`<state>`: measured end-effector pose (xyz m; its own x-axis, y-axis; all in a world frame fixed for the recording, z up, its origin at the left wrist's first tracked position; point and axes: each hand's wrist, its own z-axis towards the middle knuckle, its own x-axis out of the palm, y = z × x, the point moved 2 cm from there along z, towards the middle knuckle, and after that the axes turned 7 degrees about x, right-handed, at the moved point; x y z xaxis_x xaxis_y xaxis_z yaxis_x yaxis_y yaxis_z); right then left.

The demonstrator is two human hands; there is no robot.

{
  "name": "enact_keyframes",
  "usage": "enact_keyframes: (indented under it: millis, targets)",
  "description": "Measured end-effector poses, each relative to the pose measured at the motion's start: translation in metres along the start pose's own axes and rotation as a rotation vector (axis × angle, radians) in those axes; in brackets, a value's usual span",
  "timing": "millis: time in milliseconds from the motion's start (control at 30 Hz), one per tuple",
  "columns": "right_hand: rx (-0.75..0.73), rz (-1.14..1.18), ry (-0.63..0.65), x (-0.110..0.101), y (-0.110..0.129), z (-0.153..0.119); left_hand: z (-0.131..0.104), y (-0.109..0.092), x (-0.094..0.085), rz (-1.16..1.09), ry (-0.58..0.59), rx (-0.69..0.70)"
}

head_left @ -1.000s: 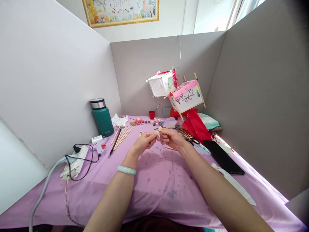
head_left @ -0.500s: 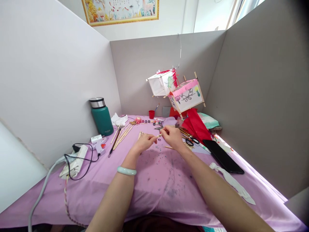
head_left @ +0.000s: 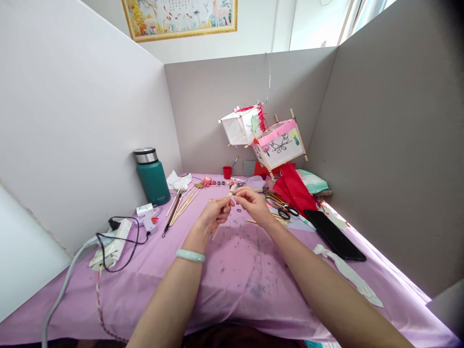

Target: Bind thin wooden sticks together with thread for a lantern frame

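Note:
My left hand (head_left: 216, 212), below a pale green bangle (head_left: 190, 255), is wrapped round thin wooden sticks (head_left: 232, 190). Their upper ends stick out above the fingers, and one end shows below the hand. Beside those upper ends, my right hand (head_left: 253, 202) is pinched, its thumb and forefinger together; whatever is between them is too small to make out. A small dark ring (head_left: 239, 210) lies on the purple cloth (head_left: 232, 275) just under the hands.
Two paper lanterns (head_left: 281, 145) hang at the back. Left are a green bottle (head_left: 154, 179), loose sticks (head_left: 186, 207), a glue gun (head_left: 148, 218) and a power strip (head_left: 112, 244). Right are scissors (head_left: 286, 211), red cloth (head_left: 295, 188) and a black phone (head_left: 335, 235).
The sticks have turned from lying nearly flat between both hands to pointing upward in my left hand. My right hand has shifted slightly left, to their upper ends.

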<state>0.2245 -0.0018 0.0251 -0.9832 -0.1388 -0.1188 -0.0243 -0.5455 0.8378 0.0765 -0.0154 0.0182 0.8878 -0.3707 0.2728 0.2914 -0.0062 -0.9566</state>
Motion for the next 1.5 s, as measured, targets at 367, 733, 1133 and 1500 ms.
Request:
enact_keyframes:
  millis: [367,733,1133,1500]
  targets:
    - [0.469,0.516,0.293,-0.005,0.001,-0.001,-0.005,-0.005,0.004,0.145,0.076,0.128]
    - [0.695,0.363,0.238,-0.028,-0.004,0.004,-0.001,-0.007,0.0,0.988,0.02,0.264]
    - [-0.094,-0.992,-0.107,0.0,0.007,-0.013,0.005,0.009,0.002,1.392,-0.115,0.285]
    - [-0.262,-0.53,-0.23,-0.001,0.022,-0.014,0.002,0.001,0.01,0.289,-0.207,0.291]
